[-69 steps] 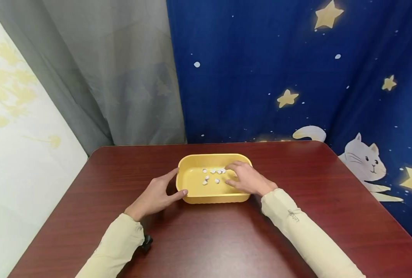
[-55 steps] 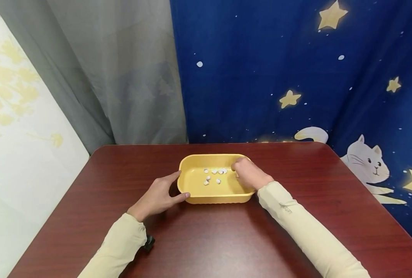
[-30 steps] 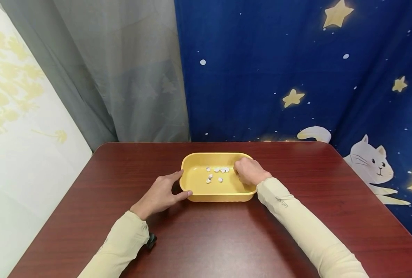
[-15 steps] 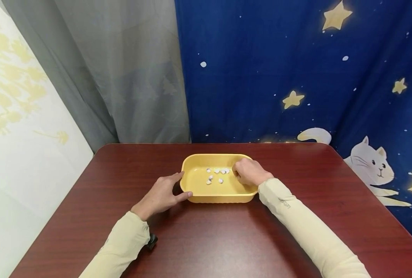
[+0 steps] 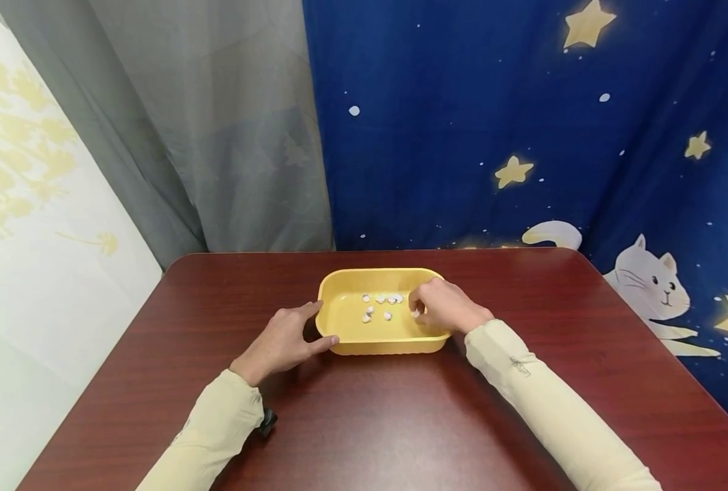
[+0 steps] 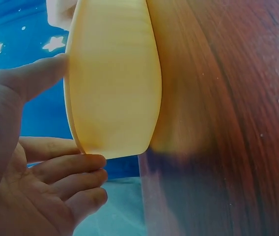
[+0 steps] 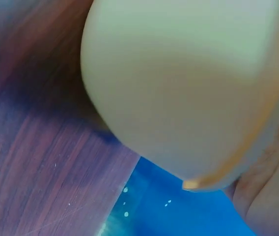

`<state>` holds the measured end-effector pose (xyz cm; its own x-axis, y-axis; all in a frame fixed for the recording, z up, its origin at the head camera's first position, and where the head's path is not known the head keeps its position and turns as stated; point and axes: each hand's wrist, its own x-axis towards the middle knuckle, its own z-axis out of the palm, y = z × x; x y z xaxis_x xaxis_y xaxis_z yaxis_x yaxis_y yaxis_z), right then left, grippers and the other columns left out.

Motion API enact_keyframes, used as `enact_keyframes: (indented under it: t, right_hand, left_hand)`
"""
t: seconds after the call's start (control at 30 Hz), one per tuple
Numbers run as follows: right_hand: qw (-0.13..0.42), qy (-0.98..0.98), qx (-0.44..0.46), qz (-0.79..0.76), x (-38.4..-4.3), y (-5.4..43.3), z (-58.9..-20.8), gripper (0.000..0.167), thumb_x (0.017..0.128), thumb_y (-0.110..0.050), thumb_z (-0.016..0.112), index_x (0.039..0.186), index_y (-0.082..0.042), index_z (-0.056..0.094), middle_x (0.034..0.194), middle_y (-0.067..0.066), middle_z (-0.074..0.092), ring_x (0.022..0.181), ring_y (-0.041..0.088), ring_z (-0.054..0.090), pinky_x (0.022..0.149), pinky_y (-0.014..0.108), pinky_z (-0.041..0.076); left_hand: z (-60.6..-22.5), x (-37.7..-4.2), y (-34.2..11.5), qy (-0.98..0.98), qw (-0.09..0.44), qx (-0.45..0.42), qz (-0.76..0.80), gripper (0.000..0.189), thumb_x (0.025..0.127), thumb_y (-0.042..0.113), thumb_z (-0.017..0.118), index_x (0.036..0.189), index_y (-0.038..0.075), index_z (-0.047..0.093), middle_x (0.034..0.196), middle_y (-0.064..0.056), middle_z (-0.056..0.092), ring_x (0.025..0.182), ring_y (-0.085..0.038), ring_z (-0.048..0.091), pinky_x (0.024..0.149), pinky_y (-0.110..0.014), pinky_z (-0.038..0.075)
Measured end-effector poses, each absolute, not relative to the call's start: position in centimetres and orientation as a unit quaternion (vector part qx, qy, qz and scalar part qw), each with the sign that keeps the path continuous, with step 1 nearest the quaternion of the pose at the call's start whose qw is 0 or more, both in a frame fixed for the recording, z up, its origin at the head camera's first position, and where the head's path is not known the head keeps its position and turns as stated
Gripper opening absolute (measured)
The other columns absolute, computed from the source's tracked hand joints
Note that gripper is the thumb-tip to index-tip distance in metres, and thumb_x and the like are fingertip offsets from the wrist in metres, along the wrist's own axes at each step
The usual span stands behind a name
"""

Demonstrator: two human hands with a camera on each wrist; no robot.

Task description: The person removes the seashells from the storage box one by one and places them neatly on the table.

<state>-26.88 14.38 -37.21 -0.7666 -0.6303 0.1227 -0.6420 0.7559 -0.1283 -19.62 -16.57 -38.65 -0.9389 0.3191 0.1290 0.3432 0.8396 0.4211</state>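
A yellow rectangular tub [image 5: 388, 348] with rounded corners stands on the table, several small white lumps [image 5: 387, 316] scattered over its floor. At its left end, my left hand [image 5: 284, 343] rests with thumb and fingers spread. In the left wrist view its thumb [image 6: 43, 76] touches the rim and the other fingertips lie at the tub's corner. Inside the right end, my right hand [image 5: 445, 306] bends its fingers and thumb together around a small white lump [image 5: 415, 314]. The right wrist view shows mostly the tub's outer wall [image 7: 179, 88], which hides these fingertips.
The dark red wooden table [image 5: 364, 423] extends around the tub on all sides. Behind it hang a grey curtain [image 5: 247, 136] and a blue curtain [image 5: 425, 150] with stars and a cat. A pale patterned surface [image 5: 44, 273] slopes along the left. A small black object [image 5: 268, 422] shows beneath the left wrist.
My right hand reached into the tub's right end and its fingers curled down; now it has turned slightly, exposing a white lump at the fingertips. My left hand stays at the left end.
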Motion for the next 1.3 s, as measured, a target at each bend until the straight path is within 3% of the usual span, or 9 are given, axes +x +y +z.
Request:
enact_keyframes:
  t: [0.37,0.67,0.97,1.3]
  right_hand:
    - [0.046,-0.915,0.378,0.138,-24.8,13.9,-36.3,0.006,0.079,-0.012,0.079,0.081,-0.016,0.076,0.074,-0.011,0.071,0.067,0.004,0.058,0.062,0.021,0.049]
    - [0.045,-0.906,0.391,0.156,-23.4,13.2,-35.5,0.006,0.081,-0.015,0.082,0.086,-0.015,0.078,0.079,-0.009,0.074,0.070,0.011,0.066,0.066,0.019,0.051]
    - [0.039,-0.890,0.414,0.187,-22.4,12.9,-35.0,0.008,0.082,-0.014,0.081,0.090,-0.014,0.079,0.087,-0.006,0.077,0.066,0.003,0.061,0.063,0.015,0.049]
    - [0.013,-0.870,0.436,0.229,-21.3,12.3,-34.8,0.007,0.084,-0.015,0.079,0.090,-0.017,0.078,0.084,-0.008,0.075,0.067,-0.002,0.060,0.064,0.015,0.051]
  left_hand:
    - [-38.8,-19.6,-17.0,-0.960,0.033,-0.170,-0.219,0.083,0.087,0.052,0.073,0.145,-0.003,0.050,0.145,-0.022,0.056,0.132,-0.036,0.058,0.108,-0.051,0.049]
    - [-39.1,-19.5,-17.0,-0.957,0.029,-0.175,-0.230,0.083,0.088,0.050,0.072,0.147,-0.003,0.047,0.146,-0.020,0.056,0.132,-0.034,0.058,0.108,-0.049,0.049]
    - [-39.0,-19.5,-16.9,-0.957,0.027,-0.175,-0.231,0.084,0.088,0.052,0.072,0.147,-0.003,0.047,0.147,-0.020,0.056,0.133,-0.033,0.058,0.108,-0.049,0.049]
    - [-38.8,-19.7,-16.7,-0.957,0.023,-0.173,-0.232,0.084,0.088,0.052,0.072,0.146,-0.003,0.048,0.147,-0.020,0.055,0.132,-0.034,0.058,0.107,-0.049,0.050]
